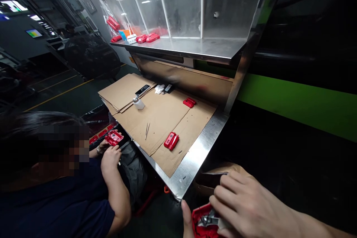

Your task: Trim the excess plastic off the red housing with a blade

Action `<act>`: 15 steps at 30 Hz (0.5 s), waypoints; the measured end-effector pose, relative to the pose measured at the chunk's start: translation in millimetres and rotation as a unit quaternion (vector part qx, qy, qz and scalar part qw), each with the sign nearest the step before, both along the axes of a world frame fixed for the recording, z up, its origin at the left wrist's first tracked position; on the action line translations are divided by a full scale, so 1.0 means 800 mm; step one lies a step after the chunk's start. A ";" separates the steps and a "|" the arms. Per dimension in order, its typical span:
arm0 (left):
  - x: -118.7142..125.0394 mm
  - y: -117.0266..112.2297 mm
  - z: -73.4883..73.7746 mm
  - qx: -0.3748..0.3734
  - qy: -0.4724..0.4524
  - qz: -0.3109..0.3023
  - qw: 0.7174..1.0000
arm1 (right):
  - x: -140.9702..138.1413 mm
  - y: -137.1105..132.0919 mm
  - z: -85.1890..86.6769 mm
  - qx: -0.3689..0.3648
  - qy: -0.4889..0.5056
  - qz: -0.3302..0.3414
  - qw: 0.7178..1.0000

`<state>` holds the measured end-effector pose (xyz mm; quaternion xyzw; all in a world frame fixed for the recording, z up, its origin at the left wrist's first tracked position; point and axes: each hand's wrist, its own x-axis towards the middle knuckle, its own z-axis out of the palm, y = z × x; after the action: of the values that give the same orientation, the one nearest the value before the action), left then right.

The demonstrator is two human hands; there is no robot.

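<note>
At the bottom right, my right hand is closed around a small pair of metal nippers. Their jaws lie over the inside of a red plastic case part. Of my left hand only the thumb shows, pressed along the left edge of that red part; its other fingers are hidden below the frame. Both hands are off the near corner of the workbench. The nearest loose piece on the bench is another red plastic case.
Cardboard covers the bench, carrying tweezers, a pump bottle, a phone and a further red part. To the left, a co-worker's hands hold a red case. A metal shelf overhangs behind. An open paper bag stands beside my right hand.
</note>
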<state>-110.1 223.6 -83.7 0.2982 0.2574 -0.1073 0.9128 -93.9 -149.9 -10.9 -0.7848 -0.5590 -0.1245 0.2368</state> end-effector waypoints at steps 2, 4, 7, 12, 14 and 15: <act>0.024 0.059 0.005 0.008 -0.007 0.038 0.999 | -0.002 -0.007 -0.005 0.015 0.108 -0.017 0.994; 0.039 0.099 -0.001 0.016 -0.015 0.073 0.997 | -0.010 -0.006 -0.014 0.070 0.261 -0.019 0.963; 0.054 0.134 -0.020 0.031 -0.019 0.109 0.993 | -0.027 0.008 -0.030 0.130 0.441 -0.016 0.888; 0.070 0.172 -0.040 0.072 -0.003 0.126 0.989 | -0.041 0.023 -0.038 0.175 0.557 -0.077 0.808; 0.070 0.179 -0.045 0.082 -0.003 0.111 0.990 | -0.040 0.021 -0.039 0.164 0.565 -0.065 0.806; 0.069 0.181 -0.047 0.085 -0.001 0.093 0.992 | -0.039 0.019 -0.040 0.158 0.566 -0.058 0.807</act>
<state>-55.2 368.3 -121.1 0.3494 0.2911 0.0006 0.8906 -125.4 -135.0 -42.6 -0.6990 -0.2521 0.2415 0.6242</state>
